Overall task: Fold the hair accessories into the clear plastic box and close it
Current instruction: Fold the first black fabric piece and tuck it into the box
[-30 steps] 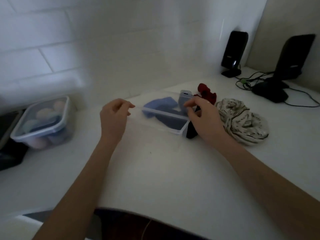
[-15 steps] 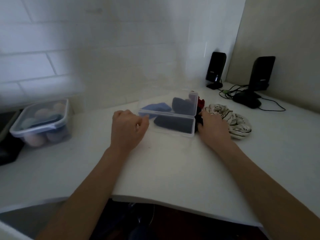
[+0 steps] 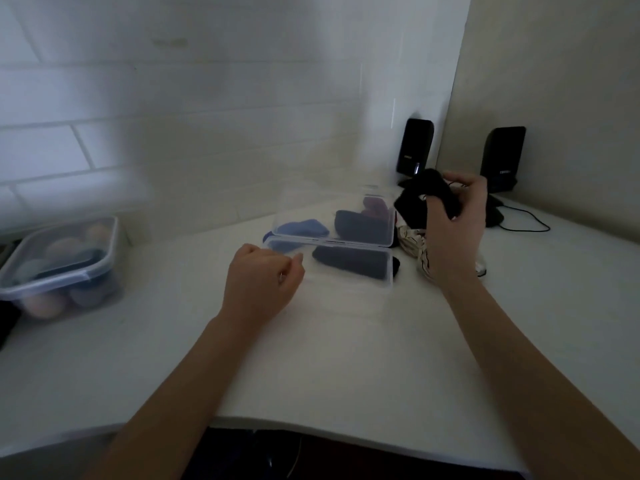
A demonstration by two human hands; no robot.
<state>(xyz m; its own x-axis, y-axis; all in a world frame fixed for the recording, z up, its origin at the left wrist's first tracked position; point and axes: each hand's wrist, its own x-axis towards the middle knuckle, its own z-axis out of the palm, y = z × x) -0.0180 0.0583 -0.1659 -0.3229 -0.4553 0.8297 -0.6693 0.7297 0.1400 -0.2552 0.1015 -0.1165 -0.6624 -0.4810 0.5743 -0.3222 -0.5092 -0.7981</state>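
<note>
Head view:
- White tabletop [image 3: 346, 358]: matte, with its curved front edge nearest the camera; set in a corner of the room.
- White brick-pattern wall [image 3: 173, 109]: behind the table; a plain beige wall [image 3: 554, 81] meets it at right.
- Clear plastic box [image 3: 332, 268]: mid-table, lid [image 3: 332, 216] raised at the back; a dark navy hair accessory [image 3: 349, 263] lies inside.
- Blue accessory [image 3: 303, 227] and a dark red one [image 3: 375, 207]: seen through the lid, behind the box.
- Left hand [image 3: 259, 282]: fingers curled, at the box's left end; grip uncertain.
- Right hand [image 3: 453, 230]: raised, fingers gripping a black scrunchie [image 3: 427, 195] above the box's right end.
- Patterned cream scrunchie [image 3: 414, 242]: on the table, under the right hand.
- Two black speakers [image 3: 415, 150], with cables: in the back corner.
- Lidded storage container [image 3: 59, 268]: far left, holding rounded items.
</note>
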